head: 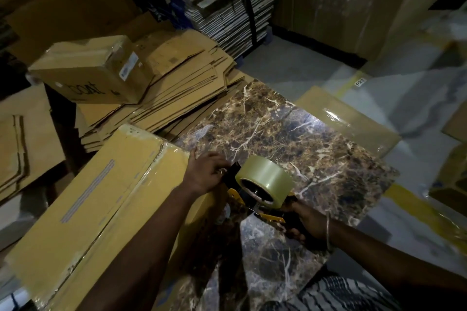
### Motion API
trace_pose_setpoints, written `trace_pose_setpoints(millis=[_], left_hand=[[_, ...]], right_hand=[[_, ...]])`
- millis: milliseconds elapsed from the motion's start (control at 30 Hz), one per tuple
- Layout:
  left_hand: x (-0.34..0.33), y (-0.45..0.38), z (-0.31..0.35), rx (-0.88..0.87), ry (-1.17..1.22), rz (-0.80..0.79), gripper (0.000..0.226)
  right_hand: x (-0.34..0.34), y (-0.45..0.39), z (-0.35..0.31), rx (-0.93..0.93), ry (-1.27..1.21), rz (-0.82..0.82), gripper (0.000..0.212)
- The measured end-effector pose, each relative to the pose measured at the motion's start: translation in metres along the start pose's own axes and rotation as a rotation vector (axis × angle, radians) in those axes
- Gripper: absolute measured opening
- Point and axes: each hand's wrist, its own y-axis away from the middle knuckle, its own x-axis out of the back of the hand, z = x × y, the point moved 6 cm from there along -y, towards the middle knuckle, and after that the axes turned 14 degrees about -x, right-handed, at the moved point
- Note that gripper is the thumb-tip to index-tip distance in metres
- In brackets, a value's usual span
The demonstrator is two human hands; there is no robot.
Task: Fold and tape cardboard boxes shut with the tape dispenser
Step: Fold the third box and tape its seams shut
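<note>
right hand (307, 222) grips the dispenser (262, 184), left hand (206, 171) pinches its front, taped box (96, 199) at 9 o'clock

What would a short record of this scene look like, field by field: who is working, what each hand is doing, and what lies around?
worker: a person, seen from a head camera
left hand: at the front of the tape dispenser, fingers curled there
right hand: grips the dispenser's handle
tape roll: clear, mounted on the dispenser
box: long cardboard, taped along its seam, beside the left arm
surface: marble-patterned slab
behind: stack of flattened cartons with a sealed box on top
</note>
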Motion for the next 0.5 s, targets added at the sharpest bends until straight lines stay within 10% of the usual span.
trace_pose_setpoints(millis=[500], left_hand=[[0.0, -0.001, -0.006, -0.026, 0.032, 0.025, 0.029]], right_hand=[[-0.002, -0.015, -0.002, -0.079, 0.067, 0.061, 0.054]])
